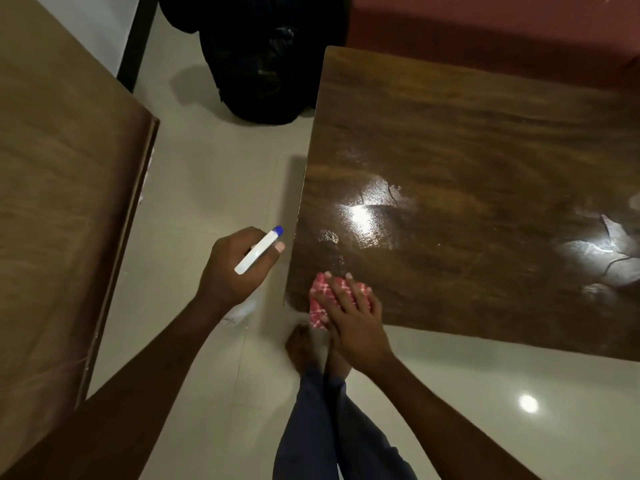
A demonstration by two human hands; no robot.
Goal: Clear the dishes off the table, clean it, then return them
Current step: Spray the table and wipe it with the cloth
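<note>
Table: a dark wooden top with a strong streaked grain, straight edges and a square near-left corner; it stood on the pale floor to the person's right.
Surface: glossy, with wet smears and bright light patches across the near half.
Cloth: soft, bunched, red with a white lattice pattern; it lay on the table's near-left corner, partly over the edge.
Right hand: flat, fingers spread, pressed down on the cloth.
Spray bottle: a white plastic head with a blue tip, the clear body blurred below the hand.
Left hand: wrapped around the spray bottle, held over the floor just left of the table's edge.
Floor: smooth, shiny light tiles.
Bag: black, soft, slumped on the floor past the far-left corner.
</note>
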